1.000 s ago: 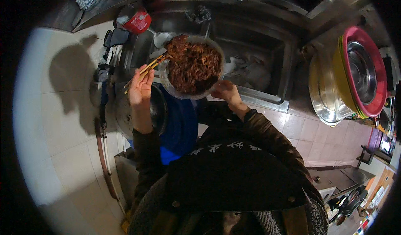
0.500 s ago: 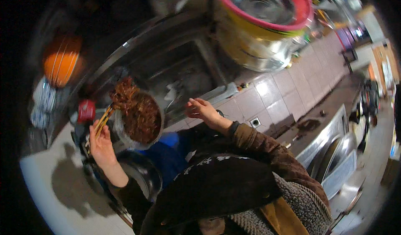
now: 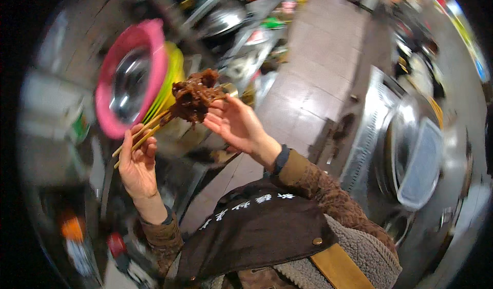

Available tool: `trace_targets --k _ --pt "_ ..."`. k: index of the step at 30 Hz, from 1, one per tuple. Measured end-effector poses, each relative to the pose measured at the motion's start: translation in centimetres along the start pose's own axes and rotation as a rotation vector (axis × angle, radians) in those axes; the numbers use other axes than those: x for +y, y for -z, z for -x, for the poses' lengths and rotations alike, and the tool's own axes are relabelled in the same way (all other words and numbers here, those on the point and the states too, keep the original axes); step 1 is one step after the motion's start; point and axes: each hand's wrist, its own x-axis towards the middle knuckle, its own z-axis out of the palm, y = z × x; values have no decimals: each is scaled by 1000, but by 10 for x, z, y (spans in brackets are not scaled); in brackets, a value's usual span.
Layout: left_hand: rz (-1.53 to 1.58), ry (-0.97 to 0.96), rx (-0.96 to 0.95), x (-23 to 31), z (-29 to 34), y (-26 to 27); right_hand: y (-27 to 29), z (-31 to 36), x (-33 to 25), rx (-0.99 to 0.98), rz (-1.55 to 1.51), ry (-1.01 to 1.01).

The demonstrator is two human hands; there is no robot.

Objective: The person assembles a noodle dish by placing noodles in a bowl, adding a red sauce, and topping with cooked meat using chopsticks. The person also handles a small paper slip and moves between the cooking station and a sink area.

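My left hand (image 3: pixel 139 168) is closed around a pair of long wooden chopsticks (image 3: pixel 157 130). At their far end hangs a clump of dark brown, glossy, sauce-coated food (image 3: pixel 194 96); its exact kind is unclear. My right hand (image 3: pixel 239 127) is held palm up with its fingers stretched out, right beside and partly below the clump. Whether the fingertips touch the food cannot be made out. The clump is up in the air, with the stacked basins behind it to the left.
A pink basin (image 3: pixel 103 91) with a metal bowl (image 3: pixel 128 86) inside stands by yellow-green basins (image 3: pixel 176 63). A pan (image 3: pixel 223 19) lies at the back. On the right counter are a metal perforated tray (image 3: pixel 365 127) and a translucent lid (image 3: pixel 418 166). Tiled floor (image 3: pixel 308 58) runs between.
The chopsticks and the clump have moved up and right, away from the bowl of brown food, which has left the view. My right hand has come beside the clump. The view has swung rightward.
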Motion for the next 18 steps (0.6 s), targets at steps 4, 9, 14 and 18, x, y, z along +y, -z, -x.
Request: trace_targets --k 4,9,14,18 --pt "132 197 -314 -76 -87 -131 14 23 -130 -29 -152 297" --pt "243 424 -667 -171 -178 -287 42 46 -268 -14 -269 650" --pt "308 603 -957 -264 -248 -446 71 58 -402 88 -293 932" --pt "232 617 -1067 -326 -289 -556 93 66 -490 68 -248 1195"
